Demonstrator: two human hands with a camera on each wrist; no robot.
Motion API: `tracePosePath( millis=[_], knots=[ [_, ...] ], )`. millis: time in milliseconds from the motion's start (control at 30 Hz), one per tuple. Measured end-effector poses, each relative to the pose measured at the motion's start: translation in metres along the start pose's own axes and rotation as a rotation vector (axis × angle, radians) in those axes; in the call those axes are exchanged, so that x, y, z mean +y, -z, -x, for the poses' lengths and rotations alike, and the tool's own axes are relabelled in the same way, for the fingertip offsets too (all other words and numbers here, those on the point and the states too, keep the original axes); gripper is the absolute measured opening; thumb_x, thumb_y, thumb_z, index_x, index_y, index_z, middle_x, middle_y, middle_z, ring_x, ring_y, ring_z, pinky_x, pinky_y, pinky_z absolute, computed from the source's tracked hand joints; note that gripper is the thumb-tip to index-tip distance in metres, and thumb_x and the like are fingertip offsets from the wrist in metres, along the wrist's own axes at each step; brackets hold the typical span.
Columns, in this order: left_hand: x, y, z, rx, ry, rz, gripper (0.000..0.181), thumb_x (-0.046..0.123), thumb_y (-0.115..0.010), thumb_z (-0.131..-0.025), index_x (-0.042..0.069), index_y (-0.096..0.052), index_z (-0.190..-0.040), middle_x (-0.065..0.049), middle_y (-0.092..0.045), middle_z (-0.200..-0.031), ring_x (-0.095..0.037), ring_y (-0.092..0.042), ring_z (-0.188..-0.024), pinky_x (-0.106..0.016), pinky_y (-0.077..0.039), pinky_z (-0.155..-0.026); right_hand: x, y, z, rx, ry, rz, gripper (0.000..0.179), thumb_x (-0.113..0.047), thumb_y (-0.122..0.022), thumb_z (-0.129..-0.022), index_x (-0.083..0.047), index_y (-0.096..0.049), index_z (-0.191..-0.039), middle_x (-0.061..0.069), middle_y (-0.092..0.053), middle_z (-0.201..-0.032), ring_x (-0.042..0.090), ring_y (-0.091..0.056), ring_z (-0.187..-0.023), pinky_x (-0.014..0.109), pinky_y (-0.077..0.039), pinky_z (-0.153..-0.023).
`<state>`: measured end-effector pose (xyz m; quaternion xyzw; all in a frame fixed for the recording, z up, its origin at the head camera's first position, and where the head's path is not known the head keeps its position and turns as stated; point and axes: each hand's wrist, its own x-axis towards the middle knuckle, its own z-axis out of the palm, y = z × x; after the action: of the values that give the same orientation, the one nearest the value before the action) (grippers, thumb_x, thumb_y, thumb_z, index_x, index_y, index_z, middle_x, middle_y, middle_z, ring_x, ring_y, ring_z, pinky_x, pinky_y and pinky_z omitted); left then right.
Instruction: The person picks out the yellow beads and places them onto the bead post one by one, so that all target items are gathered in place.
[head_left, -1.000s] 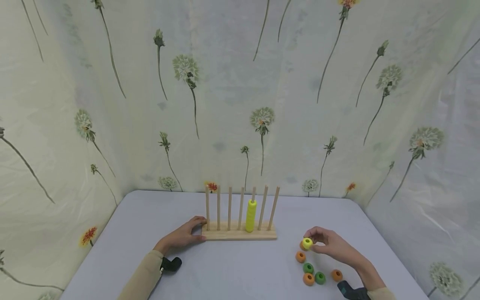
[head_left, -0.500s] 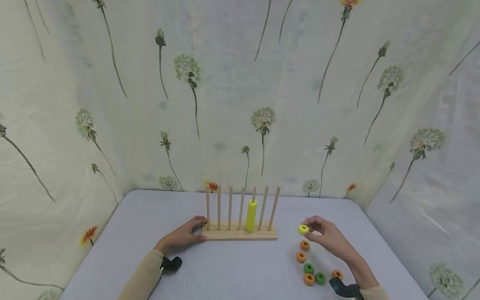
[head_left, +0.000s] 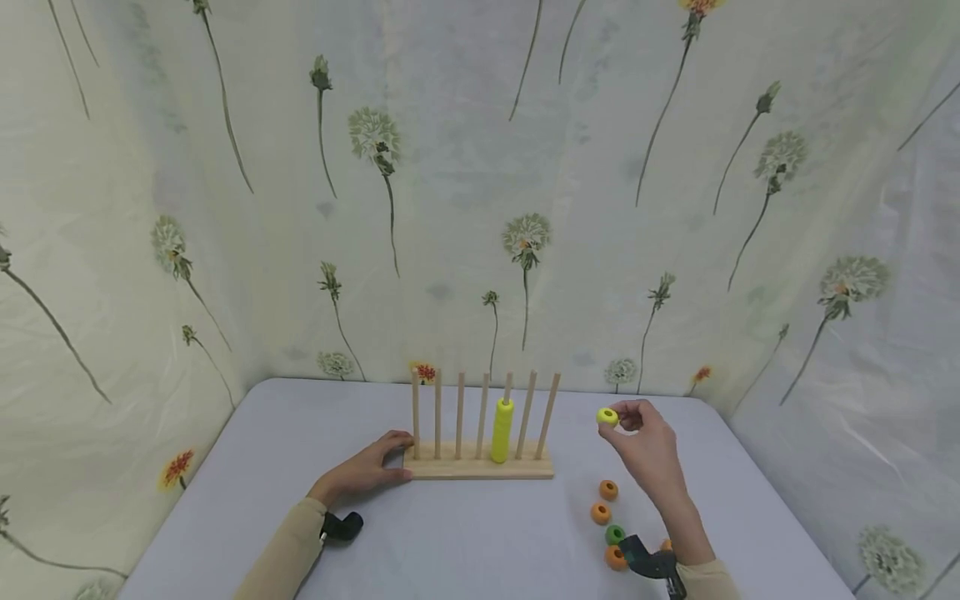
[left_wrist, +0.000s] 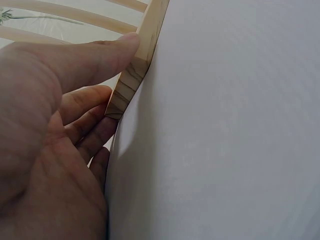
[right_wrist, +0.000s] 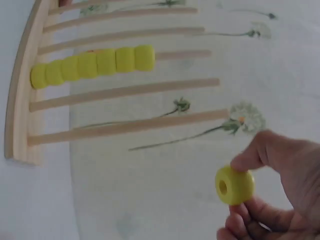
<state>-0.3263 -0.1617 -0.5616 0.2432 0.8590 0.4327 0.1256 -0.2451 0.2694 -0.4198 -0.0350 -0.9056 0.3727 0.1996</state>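
In the head view my left hand (head_left: 363, 468) grips the left end of a wooden peg rack (head_left: 442, 473), which stands upright on the table. The left wrist view puts the thumb on the base's front edge and the fingers round its end. A stack of yellow beads (head_left: 502, 432) fills most of one peg, right of the middle; the other pegs are bare. Off to the right of the rack, my right hand (head_left: 647, 450) pinches a single yellow bead (right_wrist: 240, 187) between thumb and fingers, held above the table. The bead's hole shows in the right wrist view.
Loose orange beads (head_left: 608, 491) and a green bead (head_left: 614, 535) lie on the white table (head_left: 480, 550) below my right hand. A black wrist camera (head_left: 647, 560) partly covers some of them. Behind the table hangs a flower-printed curtain (head_left: 450, 167).
My right hand has lifted the yellow bead away from the loose beads, upward and toward the far side of the table. The left hand and the rack have stayed put.
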Motion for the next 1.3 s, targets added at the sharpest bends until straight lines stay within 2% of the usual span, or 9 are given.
tracePosePath(
  millis=[133, 200, 267, 533, 700, 933, 1300],
  knots=[
    [0.0, -0.001, 0.0, -0.005, -0.004, 0.003, 0.066, 0.037, -0.069, -0.088, 0.01, -0.044, -0.143, -0.015, -0.027, -0.155, -0.039, -0.023, -0.144, -0.059, -0.023, -0.114, -0.016, -0.007, 0.002, 0.231, -0.015, -0.043, 0.031, -0.015, -0.072, -0.082, 0.0, -0.058, -0.105, 0.015, -0.059, -0.099, 0.024, -0.054, -0.091, 0.03, -0.041, -0.075],
    [0.001, -0.001, 0.0, -0.002, -0.007, -0.001, 0.066, 0.037, -0.069, -0.088, 0.011, -0.044, -0.143, -0.015, -0.028, -0.155, -0.04, -0.024, -0.144, -0.059, -0.024, -0.113, -0.022, -0.012, 0.001, 0.313, -0.015, -0.064, 0.032, -0.012, -0.072, -0.08, 0.003, -0.057, -0.104, 0.016, -0.057, -0.098, 0.027, -0.053, -0.091, 0.032, -0.039, -0.076],
    [0.001, 0.0, 0.0, 0.0, -0.007, -0.009, 0.065, 0.038, -0.07, -0.088, 0.012, -0.045, -0.143, -0.014, -0.029, -0.154, -0.039, -0.025, -0.143, -0.059, -0.025, -0.113, -0.029, -0.018, 0.0, 0.37, -0.014, -0.083, 0.033, -0.01, -0.072, -0.079, 0.005, -0.056, -0.103, 0.018, -0.055, -0.097, 0.029, -0.051, -0.091, 0.034, -0.037, -0.076],
    [0.002, 0.001, 0.002, 0.009, 0.027, -0.009, 0.066, 0.039, -0.071, -0.087, 0.014, -0.046, -0.142, -0.01, -0.03, -0.155, -0.037, -0.024, -0.145, -0.058, -0.023, -0.115, -0.056, -0.037, 0.001, 0.505, -0.033, -0.167, 0.032, -0.005, -0.072, -0.076, 0.007, -0.051, -0.097, 0.019, -0.049, -0.092, 0.028, -0.044, -0.088, 0.033, -0.031, -0.073],
    [0.001, 0.0, 0.001, 0.013, 0.019, -0.02, 0.066, 0.039, -0.071, -0.086, 0.013, -0.046, -0.142, -0.011, -0.03, -0.154, -0.038, -0.024, -0.144, -0.058, -0.023, -0.114, -0.066, -0.044, 0.005, 0.532, -0.028, -0.191, 0.031, -0.004, -0.072, -0.075, 0.006, -0.052, -0.096, 0.019, -0.049, -0.09, 0.029, -0.044, -0.087, 0.032, -0.03, -0.073],
    [-0.002, 0.001, -0.001, 0.003, 0.004, -0.033, 0.067, 0.039, -0.07, -0.087, 0.013, -0.044, -0.143, -0.011, -0.03, -0.154, -0.037, -0.024, -0.144, -0.057, -0.023, -0.115, -0.065, -0.048, 0.006, 0.547, -0.033, -0.181, 0.032, -0.004, -0.073, -0.074, 0.006, -0.052, -0.096, 0.019, -0.049, -0.09, 0.028, -0.044, -0.087, 0.032, -0.029, -0.073],
    [-0.001, 0.0, -0.001, 0.003, 0.017, -0.006, 0.067, 0.039, -0.07, -0.087, 0.013, -0.045, -0.143, -0.01, -0.03, -0.154, -0.037, -0.024, -0.144, -0.058, -0.022, -0.115, -0.068, -0.052, 0.005, 0.507, -0.028, -0.172, 0.032, -0.006, -0.073, -0.076, 0.006, -0.052, -0.097, 0.019, -0.05, -0.092, 0.029, -0.045, -0.089, 0.032, -0.031, -0.073]
  ],
)
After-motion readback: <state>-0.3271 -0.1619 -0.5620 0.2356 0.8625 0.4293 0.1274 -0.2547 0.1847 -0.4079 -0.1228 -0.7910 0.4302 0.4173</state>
